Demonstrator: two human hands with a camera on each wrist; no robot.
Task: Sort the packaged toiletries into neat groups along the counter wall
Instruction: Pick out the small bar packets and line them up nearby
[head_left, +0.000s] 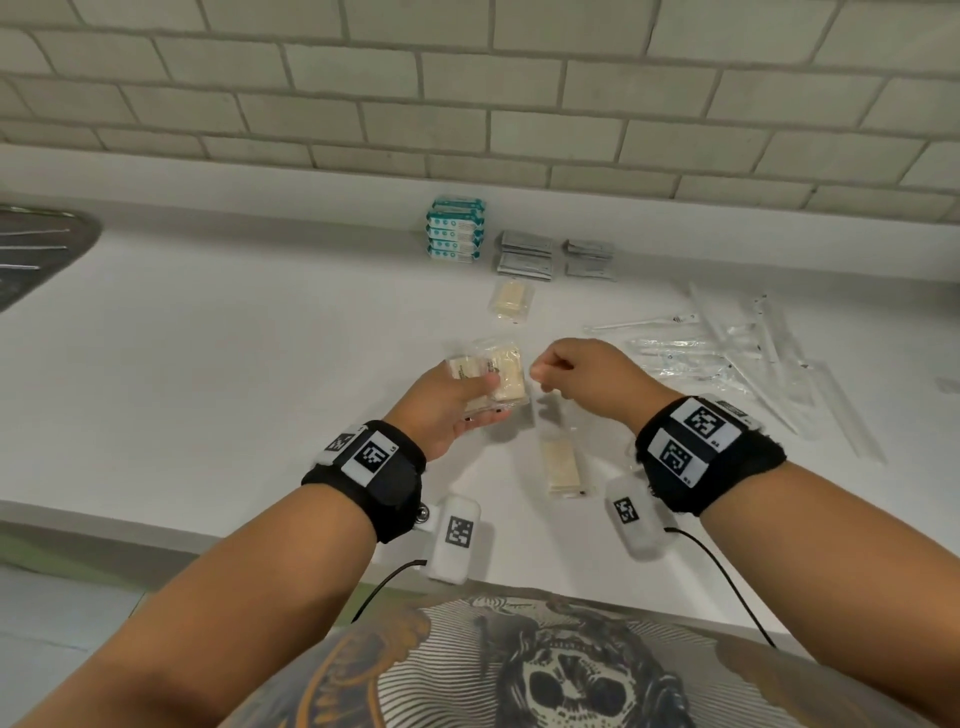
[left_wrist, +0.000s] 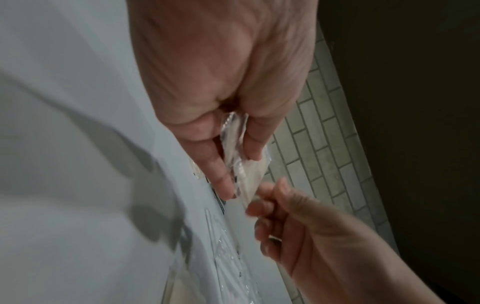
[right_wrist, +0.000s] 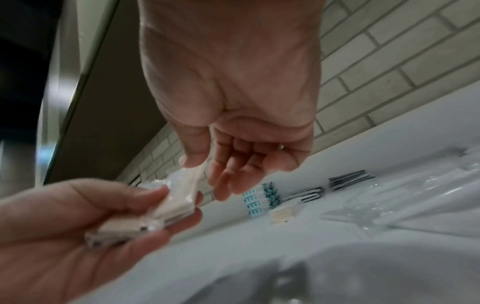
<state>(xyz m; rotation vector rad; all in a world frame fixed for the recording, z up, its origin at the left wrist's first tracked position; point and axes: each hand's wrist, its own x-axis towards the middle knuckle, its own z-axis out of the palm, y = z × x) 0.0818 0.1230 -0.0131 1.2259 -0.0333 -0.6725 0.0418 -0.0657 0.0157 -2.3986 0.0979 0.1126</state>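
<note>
My left hand (head_left: 483, 395) grips a couple of cream soap packets (head_left: 506, 371) in clear wrappers, thumb on top and fingers beneath, above the white counter (head_left: 234, 364). My right hand (head_left: 540, 379), fingers curled, pinches the right edge of their wrapper. The left wrist view shows the packets (left_wrist: 250, 170) between my left thumb and fingers, with the right fingertips (left_wrist: 259, 205) at their end. From the right wrist view, the right hand (right_wrist: 207, 176) has its thumb on the wrapper (right_wrist: 179, 199). Another soap packet (head_left: 561, 462) lies below my right hand, and one (head_left: 513, 300) lies nearer the wall.
Along the tiled wall stand a stack of teal boxes (head_left: 456, 228) and two piles of grey sachets (head_left: 524, 255) (head_left: 589, 259). Several long clear-wrapped items (head_left: 737, 353) lie scattered at the right. A dark sink edge (head_left: 36, 249) shows at far left.
</note>
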